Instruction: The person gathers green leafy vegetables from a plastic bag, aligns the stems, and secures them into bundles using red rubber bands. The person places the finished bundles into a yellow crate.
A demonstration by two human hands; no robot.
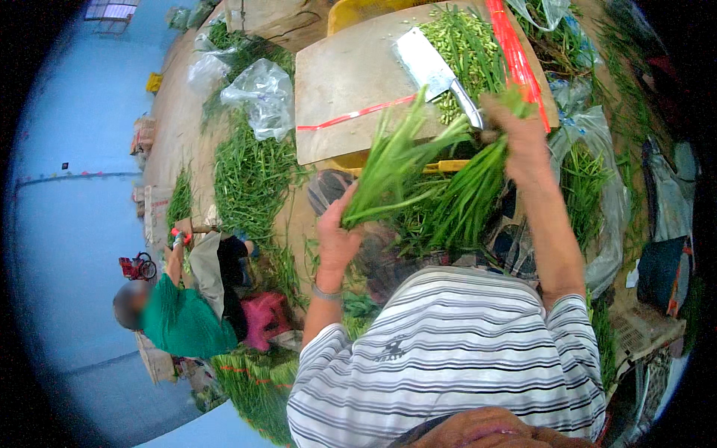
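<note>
My left hand grips the lower end of a loose bunch of long green stalks, fanned up toward the board. My right hand, slightly blurred, grips another bunch at its upper end, its leaves hanging down and leftward. Just beyond both hands is a low board with a red strip across it. On the board lie a cleaver, a pile of chopped pale-green stems and a bundle of red ties along the right edge.
At left, a co-worker in green sits near piled greens and crumpled clear bags. Plastic sheeting and more greens lie at my right. A yellow crate stands behind the board. A blue wall runs along the far left.
</note>
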